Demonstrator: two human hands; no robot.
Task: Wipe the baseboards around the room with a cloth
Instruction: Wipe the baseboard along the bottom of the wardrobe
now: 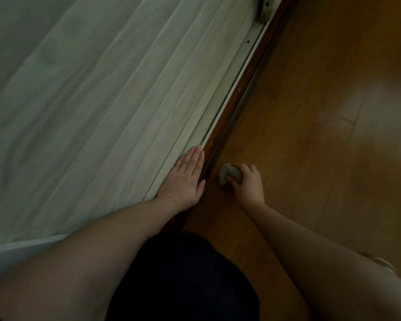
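A dark brown wooden baseboard runs diagonally from the top right down to the middle, between a pale curtain and the wood floor. My left hand lies flat with fingers together, pressing the curtain's lower edge back beside the baseboard. My right hand is closed around a small bunched grey cloth, low on the floor just right of the baseboard. The cloth sits close to the baseboard's foot; whether it touches the wood is unclear.
A pale pleated curtain covers the whole left side. A white sliding track runs along the baseboard's top. An orange-brown wood floor spreads to the right. My dark-clothed knee fills the lower middle.
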